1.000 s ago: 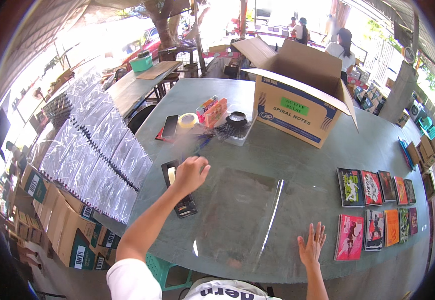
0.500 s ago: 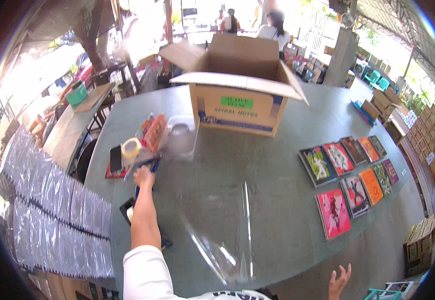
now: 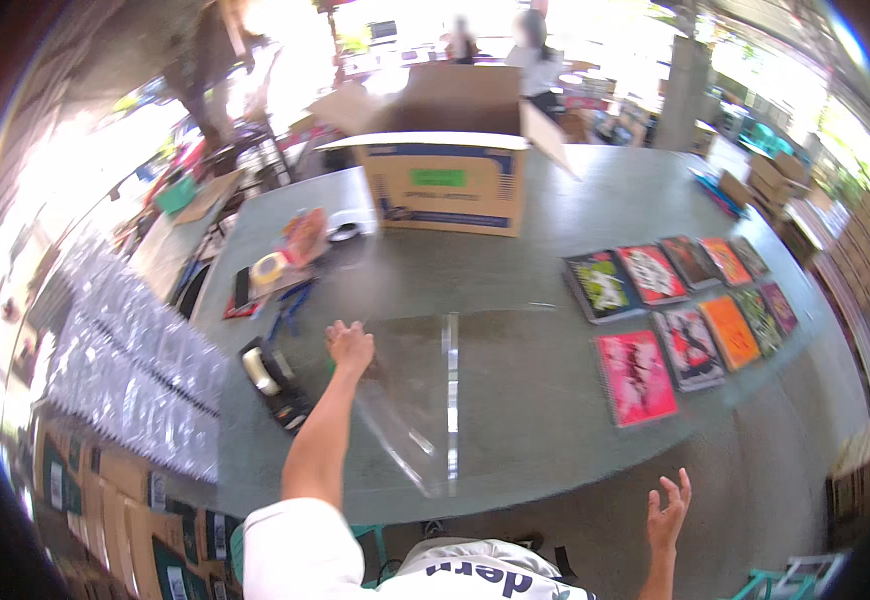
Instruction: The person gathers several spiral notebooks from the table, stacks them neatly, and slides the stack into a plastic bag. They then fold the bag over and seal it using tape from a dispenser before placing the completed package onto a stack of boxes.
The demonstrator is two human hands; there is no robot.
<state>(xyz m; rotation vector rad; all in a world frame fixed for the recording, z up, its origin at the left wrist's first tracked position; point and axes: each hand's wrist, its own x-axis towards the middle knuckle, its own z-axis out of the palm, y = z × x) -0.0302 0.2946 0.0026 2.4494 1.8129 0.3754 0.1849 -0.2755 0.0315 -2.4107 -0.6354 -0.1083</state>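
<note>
My left hand (image 3: 351, 347) is over the table, fingers curled, at the upper left edge of a clear plastic sheet (image 3: 452, 400). What it holds, if anything, I cannot make out; a small green bit shows beside it. My right hand (image 3: 669, 512) is raised past the table's near edge, its fingers apart and holding nothing. A black tape dispenser (image 3: 277, 388) sits left of my left forearm. Beyond it are a blue-handled tool (image 3: 293, 308), a roll of yellowish tape (image 3: 269, 268) and a dark phone (image 3: 243, 288).
An open cardboard box (image 3: 445, 190) stands at the table's far side. Rows of spiral notebooks (image 3: 637, 378) with colourful covers lie on the right. Plastic-wrapped stacks (image 3: 145, 350) are beside the table on the left. People (image 3: 533, 60) are in the background.
My left hand has moved right from the blue-handled tool to the plastic sheet, uncovering the tape dispenser. My right hand has risen further into view. The whole view has shifted.
</note>
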